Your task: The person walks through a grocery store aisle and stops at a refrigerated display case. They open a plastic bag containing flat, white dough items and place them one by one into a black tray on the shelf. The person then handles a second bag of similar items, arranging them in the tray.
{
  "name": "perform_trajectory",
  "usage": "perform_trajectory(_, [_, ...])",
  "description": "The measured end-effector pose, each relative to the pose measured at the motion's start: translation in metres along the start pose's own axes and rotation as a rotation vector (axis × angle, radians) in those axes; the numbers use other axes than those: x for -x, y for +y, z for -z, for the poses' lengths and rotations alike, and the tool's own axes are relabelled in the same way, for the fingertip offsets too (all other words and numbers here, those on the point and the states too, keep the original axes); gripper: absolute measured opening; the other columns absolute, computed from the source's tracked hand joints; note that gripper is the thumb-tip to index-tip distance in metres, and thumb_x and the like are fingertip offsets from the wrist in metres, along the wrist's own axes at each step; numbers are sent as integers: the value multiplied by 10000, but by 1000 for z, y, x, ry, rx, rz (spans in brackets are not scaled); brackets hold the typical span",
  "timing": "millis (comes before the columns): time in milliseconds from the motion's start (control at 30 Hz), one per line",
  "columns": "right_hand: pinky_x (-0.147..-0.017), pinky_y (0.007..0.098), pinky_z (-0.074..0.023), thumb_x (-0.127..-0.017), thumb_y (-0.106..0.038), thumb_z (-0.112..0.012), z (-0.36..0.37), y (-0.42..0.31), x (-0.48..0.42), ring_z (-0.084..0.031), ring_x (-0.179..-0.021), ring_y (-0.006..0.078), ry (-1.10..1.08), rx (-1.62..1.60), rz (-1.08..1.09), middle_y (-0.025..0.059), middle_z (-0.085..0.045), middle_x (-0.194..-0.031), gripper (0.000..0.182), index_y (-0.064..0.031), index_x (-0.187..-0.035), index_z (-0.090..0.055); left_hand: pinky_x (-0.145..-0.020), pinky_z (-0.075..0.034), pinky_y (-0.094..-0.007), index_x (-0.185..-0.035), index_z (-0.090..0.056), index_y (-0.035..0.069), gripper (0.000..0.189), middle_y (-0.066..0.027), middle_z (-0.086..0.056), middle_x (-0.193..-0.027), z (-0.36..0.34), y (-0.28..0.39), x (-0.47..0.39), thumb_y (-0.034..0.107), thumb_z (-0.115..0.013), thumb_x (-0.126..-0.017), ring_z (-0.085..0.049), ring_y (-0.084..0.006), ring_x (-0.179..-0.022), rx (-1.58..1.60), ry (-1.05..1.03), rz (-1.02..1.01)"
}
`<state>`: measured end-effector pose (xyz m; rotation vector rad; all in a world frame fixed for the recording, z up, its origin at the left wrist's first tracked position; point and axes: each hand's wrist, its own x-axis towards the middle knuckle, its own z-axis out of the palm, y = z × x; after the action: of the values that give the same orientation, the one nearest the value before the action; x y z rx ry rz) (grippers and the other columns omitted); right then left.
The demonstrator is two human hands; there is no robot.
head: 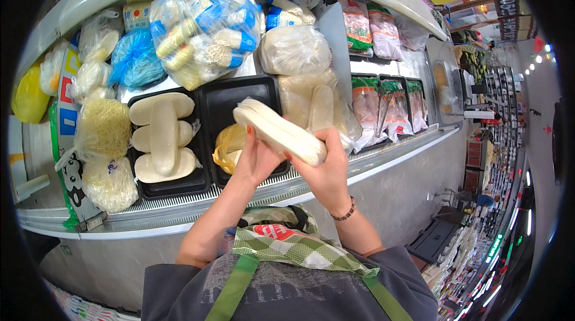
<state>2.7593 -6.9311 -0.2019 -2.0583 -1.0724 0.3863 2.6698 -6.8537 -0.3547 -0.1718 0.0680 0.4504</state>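
Observation:
A stack of long, oval, pale slices of food [280, 134], which I cannot name exactly, is held between my two hands. My left hand [260, 157] supports its left and lower side; my right hand [325, 164] grips its right end. Beneath lies a black plastic tray [238, 92] with a yellow plastic bag [229, 143] in it. To the left, another black tray [170, 190] bears several similar oval pieces [162, 137], one laid across the others. On the right, one more oval piece [321, 107] rests on clear bags of pale food [294, 96].
A large clear bag of blue-and-white packs [206, 33] and a blue bag [137, 58] lie behind the trays. Bagged noodles [105, 128] sit at left. Past a divider [337, 47] are packaged meats [395, 96] and tongs [383, 110]. The chiller's front rail [368, 164] runs before me.

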Motion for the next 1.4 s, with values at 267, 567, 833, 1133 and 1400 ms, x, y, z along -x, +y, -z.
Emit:
perform_trajectory(267, [-826, 279, -511, -830, -130, -786, -28, 61, 0, -592, -922, 124, 14, -790, -391, 57, -610, -1000, 378, -27, -1070, -512, -1079, -431, -399, -1337, -514, 133, 625, -20, -601, -1293, -9, 21, -7, 421, -750, -834, -560, -201, -1202, -21, 373, -213])
perform_trajectory(567, [-894, 262, -480, -869, -135, -745, -71, 109, -9, -588, -1021, 120, -286, -894, -528, 62, -629, -1128, 430, 20, -1210, -535, -997, -488, -346, -1353, -462, 116, 524, -32, -587, -1266, 35, 86, 12, 232, -711, -907, -579, -186, -1160, -425, 577, -364])
perform_trajectory(833, [-786, 277, -498, -849, -287, -762, -134, 213, -103, -602, -911, 146, -367, -734, -646, 83, -633, -1035, 506, -9, -1198, -526, -958, -505, -377, -1273, -447, 137, 471, -32, -588, -1215, 84, 141, -34, 163, -725, -894, -607, -184, -1100, -667, 726, -222])
perform_trajectory(1133, [-870, 340, -476, -834, -261, -766, -223, 307, -170, -600, -1001, 228, -468, -273, -382, 139, -626, -1044, 512, -4, -1188, -501, -1016, -469, -484, -1340, -386, 134, 571, -91, -521, -1281, 209, 172, -94, 126, -727, -881, -552, -285, -1179, -687, 998, -119])
perform_trajectory(1400, [-858, 452, -485, -813, -185, -721, -223, 268, -168, -525, -1115, 418, -228, 318, -19, 209, -529, -1221, 475, 16, -1182, -499, -936, -517, -397, -1294, -462, 17, 484, -126, -534, -1259, 210, 177, -85, 136, -677, -877, -580, -241, -1100, -1193, 1244, 57])
